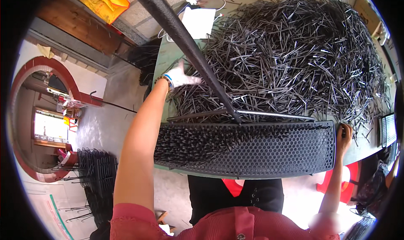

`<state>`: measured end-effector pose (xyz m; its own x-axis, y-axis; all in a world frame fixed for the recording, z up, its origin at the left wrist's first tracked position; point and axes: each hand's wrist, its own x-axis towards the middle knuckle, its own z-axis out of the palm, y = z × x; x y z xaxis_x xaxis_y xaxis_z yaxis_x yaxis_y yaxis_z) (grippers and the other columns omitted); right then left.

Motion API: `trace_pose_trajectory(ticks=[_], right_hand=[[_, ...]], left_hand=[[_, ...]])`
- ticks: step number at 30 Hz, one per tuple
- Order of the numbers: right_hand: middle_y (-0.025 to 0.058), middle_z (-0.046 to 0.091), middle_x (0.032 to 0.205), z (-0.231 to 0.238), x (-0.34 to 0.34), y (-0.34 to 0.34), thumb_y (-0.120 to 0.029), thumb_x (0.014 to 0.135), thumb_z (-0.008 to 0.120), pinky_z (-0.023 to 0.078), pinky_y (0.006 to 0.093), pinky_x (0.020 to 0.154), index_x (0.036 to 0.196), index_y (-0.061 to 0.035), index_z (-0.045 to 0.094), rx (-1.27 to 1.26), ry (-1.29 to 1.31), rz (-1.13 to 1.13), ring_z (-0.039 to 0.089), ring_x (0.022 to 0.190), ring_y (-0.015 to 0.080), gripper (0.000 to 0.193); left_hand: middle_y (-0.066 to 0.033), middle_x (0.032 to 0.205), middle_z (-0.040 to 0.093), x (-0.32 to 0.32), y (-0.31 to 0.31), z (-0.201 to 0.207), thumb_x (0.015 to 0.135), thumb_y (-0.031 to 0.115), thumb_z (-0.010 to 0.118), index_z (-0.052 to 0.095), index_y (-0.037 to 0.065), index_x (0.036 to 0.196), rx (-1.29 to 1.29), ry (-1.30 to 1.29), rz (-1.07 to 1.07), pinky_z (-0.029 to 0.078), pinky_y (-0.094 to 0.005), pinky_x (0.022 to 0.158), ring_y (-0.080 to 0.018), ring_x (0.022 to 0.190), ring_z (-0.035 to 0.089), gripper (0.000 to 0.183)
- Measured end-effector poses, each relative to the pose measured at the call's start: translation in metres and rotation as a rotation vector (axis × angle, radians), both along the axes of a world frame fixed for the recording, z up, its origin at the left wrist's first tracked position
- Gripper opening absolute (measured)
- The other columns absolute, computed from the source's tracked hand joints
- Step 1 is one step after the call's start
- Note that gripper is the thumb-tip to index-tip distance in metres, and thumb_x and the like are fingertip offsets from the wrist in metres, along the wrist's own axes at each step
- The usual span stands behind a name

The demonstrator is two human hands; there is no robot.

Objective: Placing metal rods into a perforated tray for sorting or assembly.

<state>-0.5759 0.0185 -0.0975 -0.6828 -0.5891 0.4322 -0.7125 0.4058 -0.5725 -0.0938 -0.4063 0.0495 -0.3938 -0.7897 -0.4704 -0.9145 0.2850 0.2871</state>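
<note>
A long black perforated panel (269, 156) lies along the table's near edge, with a dark pole (193, 51) rising from its far side. Short black sticks (189, 143) stand upright in the holes of its left half; most holes toward the right are bare. My left hand (182, 77), in a white glove, reaches past the pole's left side with fingers spread, at the left edge of a big heap of loose black sticks (286, 59). At the panel's right end, my right hand (345, 137) has its fingers curled against the edge; a small dark spot shows between them.
The pale green round table (168, 55) carries the heap. White flat device (198, 23) with cables lies at the back left. Black hooked racks (97, 172) stand on the floor at left, a red stool (349, 181) at right. A cardboard box (366, 11) sits far right.
</note>
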Motion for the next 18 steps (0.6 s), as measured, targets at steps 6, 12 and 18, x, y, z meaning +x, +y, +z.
trace_pose_trajectory(ticks=[6,12,18], right_hand=[[0.0104,0.06,0.104,0.001,0.003,-0.003,-0.012,0.093,0.055,0.049,0.0321,0.075,0.103,-0.0019,0.062,-0.001,-0.08,0.002,0.061,0.085,0.0237,0.016],[0.0099,0.06,0.105,0.004,0.002,-0.005,-0.013,0.094,0.054,0.049,0.0316,0.075,0.102,-0.0017,0.062,0.023,0.029,-0.004,0.061,0.085,0.0231,0.016],[0.0099,0.06,0.105,0.006,0.005,-0.003,-0.013,0.094,0.054,0.049,0.0316,0.075,0.102,-0.0014,0.063,0.013,-0.022,0.001,0.061,0.085,0.0235,0.017]], left_hand=[[-0.0333,0.129,0.048,-0.031,0.008,-0.012,0.052,0.065,0.079,0.037,-0.015,0.131,-0.12,-0.362,-0.09,0.044,-0.0373,0.1,-0.0381,0.119,0.053,0.119],[-0.0238,0.104,0.065,-0.023,0.004,-0.008,0.056,0.039,0.086,0.058,-0.012,0.107,0.059,-0.009,-0.135,0.049,-0.0363,0.086,-0.031,0.098,0.063,0.077],[-0.0272,0.11,0.062,-0.031,0.025,0.004,0.06,0.036,0.077,0.06,-0.005,0.109,0.04,-0.071,-0.148,0.046,-0.0372,0.091,-0.0367,0.105,0.06,0.067]])
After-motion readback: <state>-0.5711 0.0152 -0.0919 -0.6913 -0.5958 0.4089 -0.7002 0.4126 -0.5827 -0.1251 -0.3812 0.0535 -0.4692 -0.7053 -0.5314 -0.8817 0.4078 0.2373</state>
